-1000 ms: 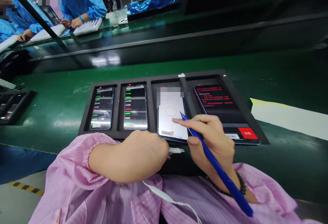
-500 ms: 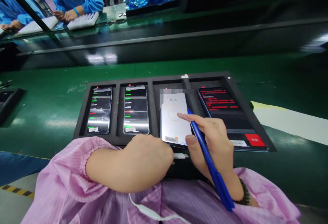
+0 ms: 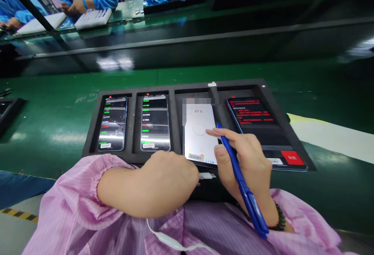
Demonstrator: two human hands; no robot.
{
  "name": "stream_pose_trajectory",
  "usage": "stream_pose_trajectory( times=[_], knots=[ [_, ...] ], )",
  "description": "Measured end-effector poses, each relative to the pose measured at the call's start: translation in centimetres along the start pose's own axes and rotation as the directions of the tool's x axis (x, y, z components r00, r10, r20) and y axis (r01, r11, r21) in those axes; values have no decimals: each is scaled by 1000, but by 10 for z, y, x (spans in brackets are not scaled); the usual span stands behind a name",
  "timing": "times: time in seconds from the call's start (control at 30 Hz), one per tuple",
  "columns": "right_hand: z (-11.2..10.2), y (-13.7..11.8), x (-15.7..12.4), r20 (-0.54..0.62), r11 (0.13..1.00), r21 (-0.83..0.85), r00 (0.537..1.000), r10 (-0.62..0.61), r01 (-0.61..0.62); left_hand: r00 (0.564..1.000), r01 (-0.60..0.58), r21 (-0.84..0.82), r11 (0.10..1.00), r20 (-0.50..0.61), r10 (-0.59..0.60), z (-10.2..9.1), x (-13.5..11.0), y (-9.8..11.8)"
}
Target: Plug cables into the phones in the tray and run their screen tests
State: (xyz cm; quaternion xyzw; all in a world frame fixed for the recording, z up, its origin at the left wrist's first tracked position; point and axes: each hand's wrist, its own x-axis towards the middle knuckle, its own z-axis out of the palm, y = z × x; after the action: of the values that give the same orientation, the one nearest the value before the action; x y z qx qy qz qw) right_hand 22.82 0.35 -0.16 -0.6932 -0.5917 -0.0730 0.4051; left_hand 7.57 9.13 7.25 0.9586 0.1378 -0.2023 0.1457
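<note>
A black tray (image 3: 134, 120) on the green belt holds several phones. My right hand (image 3: 247, 161) grips a blue pen (image 3: 241, 183) and its forefinger reaches onto the white-screen phone (image 3: 198, 138) in the third slot. My left hand (image 3: 169, 177) is curled at the tray's near edge around the white cable plug (image 3: 207, 176), which meets that phone's bottom end. Two phones with dark screens and green lines, one (image 3: 113, 123) and the other (image 3: 154, 122), lie in the left slots. A phone with red text (image 3: 257, 126) lies at the right.
Another black tray (image 3: 7, 111) sits at the far left edge. A white sheet (image 3: 336, 138) lies on the belt to the right. Across the line, people in blue coats handle white trays (image 3: 92, 18). A white cable (image 3: 172, 241) runs over my lap.
The view has shifted a little, and the phone screen now shows a number. My right forefinger has slid slightly up the white screen. My left hand stays at the plug.
</note>
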Motion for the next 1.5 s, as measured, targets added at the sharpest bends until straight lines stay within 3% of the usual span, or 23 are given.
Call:
stream_pose_trajectory(
  times=[0.23, 0.5, 0.73, 0.93, 1.0, 1.2, 1.3, 1.5],
  knots=[
    [2, 4, -4, 18, 1000, -10, 1000, 3, -3, 1000, -5, -14, 1000, -31, 5, 3, -1, -1],
    [1, 3, -1, 26, 986, -16, 986, -167, 167, 999, -7, 13, 1000, -46, 7, 7, 1, -1],
    [0, 5, -5, 62, 988, 9, 986, -154, 154, 998, -28, 14, 1000, -54, 29, 6, -1, -1],
    [-6, 2, -3, 192, 940, 68, 920, -342, 335, 999, -36, -6, 999, 14, 36, 0, -1, -1],
    [-7, 2, -2, 201, 936, 80, 914, -353, 344, 999, -41, -4, 999, 17, 41, -1, -1, 0],
    [-6, 8, -7, 6, 980, 101, 985, -172, 170, 1000, -2, 13, 1000, 25, 2, -4, -1, 2],
    [-8, 8, -10, -69, 982, 140, 991, -118, 127, 1000, 10, -4, 1000, 23, -10, -5, -1, 2],
    [-6, 3, -10, -161, 953, 257, 980, -120, 159, 1000, 24, -22, 999, -6, -24, -4, -1, 2]
  ],
)
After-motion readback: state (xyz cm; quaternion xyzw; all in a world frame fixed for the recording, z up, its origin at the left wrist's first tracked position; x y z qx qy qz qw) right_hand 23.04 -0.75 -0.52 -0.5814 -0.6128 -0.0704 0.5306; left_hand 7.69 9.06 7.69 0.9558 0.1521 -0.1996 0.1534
